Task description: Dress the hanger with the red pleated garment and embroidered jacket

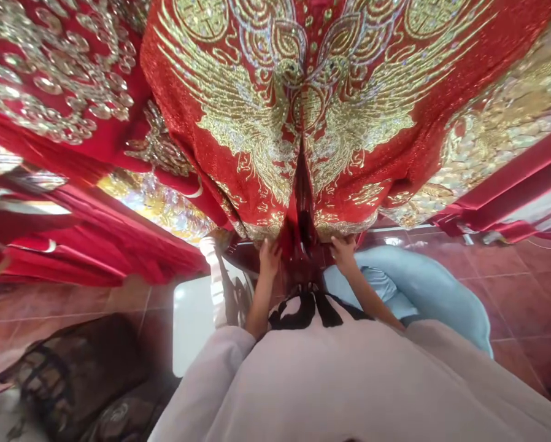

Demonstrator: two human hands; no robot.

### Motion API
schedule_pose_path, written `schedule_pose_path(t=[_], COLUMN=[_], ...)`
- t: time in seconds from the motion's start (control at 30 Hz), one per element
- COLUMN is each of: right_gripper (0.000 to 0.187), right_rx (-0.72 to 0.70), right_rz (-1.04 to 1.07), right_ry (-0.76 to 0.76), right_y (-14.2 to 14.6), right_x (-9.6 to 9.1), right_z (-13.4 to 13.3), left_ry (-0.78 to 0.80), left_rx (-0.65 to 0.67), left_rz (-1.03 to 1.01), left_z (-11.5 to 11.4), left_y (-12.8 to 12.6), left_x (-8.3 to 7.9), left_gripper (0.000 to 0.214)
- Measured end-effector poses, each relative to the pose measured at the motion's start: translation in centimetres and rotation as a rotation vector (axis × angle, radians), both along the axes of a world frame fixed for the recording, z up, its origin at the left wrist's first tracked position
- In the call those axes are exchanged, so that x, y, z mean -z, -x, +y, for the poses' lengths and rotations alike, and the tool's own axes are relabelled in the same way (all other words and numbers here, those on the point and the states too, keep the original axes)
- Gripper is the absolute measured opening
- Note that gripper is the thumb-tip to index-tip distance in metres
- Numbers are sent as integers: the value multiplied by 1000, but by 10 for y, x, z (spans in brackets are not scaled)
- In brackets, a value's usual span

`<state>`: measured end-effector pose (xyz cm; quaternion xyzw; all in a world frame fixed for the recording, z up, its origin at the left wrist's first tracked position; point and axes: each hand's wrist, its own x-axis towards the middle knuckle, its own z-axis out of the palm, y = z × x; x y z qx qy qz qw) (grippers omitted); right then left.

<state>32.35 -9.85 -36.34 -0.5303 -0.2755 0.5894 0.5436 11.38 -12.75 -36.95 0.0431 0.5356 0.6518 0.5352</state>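
Note:
In front of me hangs a red jacket (395,166), with gold phoenix-like embroidery and sequins on both front panels. The panels part at the bottom centre, leaving a narrow dark gap. My left hand (269,259) is closed on the lower hem of the left panel, near the gap. On the other side, my right hand (344,254) grips the hem of the right panel with its fingers curled at the edge. Both forearms reach up from my body. The parts of the fingers behind the fabric are hidden.
Other red garments (86,215) with silver and gold beading hang at left, and a gold-embroidered one (500,129) at right. A white stool-like seat (188,325), a light blue padded piece (450,301) and a dark brown bag (96,362) stand around me on the reddish tiled floor (515,276).

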Motion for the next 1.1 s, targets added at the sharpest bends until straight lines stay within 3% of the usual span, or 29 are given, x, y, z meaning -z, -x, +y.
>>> schedule_pose_path(t=[0.23, 0.37, 0.47, 0.67, 0.8, 1.1], right_gripper=[43, 38, 41, 44, 42, 41], right_rx=[-145, -69, -110, -163, -164, -149], right_rz=[276, 243, 264, 201, 215, 338], right_ry=[90, 105, 123, 167, 218, 177], right_y=[11, 22, 26, 30, 32, 34], right_x=[-21, -40, -55, -72, -73, -71], right_z=[-9, -21, -26, -30, -33, -36], left_ry=[31, 83, 70, -25, -37, -202], left_rx=[83, 207, 253, 234, 239, 129], left_rz=[-105, -113, -88, -52, -89, -126], left_z=[1, -8, -11, -18, -23, -20], left_y=[19, 10, -4, -30, -42, -72], left_x=[-23, -35, -42, -58, -65, -69], left_gripper=[18, 13, 12, 29, 40, 63])
